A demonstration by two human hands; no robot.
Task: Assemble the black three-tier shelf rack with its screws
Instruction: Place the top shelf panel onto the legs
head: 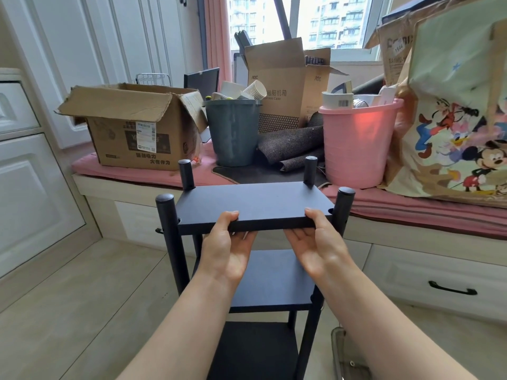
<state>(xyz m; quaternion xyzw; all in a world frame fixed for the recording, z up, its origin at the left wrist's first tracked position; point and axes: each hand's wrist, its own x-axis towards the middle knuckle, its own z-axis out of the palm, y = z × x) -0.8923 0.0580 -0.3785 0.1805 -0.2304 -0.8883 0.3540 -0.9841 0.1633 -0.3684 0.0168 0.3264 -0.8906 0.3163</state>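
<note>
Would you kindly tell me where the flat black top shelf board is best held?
Along its near long edge, from the front: the left hand and right hand pinch the flat black top shelf board there, clear of the corner posts.

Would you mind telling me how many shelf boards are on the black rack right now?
3: the top board, gripped at its near edge by the left hand and the right hand; the middle board beneath; the bottom board lowest, partly hidden by the forearms.

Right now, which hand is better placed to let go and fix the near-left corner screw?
Left, probably. The left hand holds the top shelf on the side of the near-left post; the right hand can keep its grip on the front edge.
</note>
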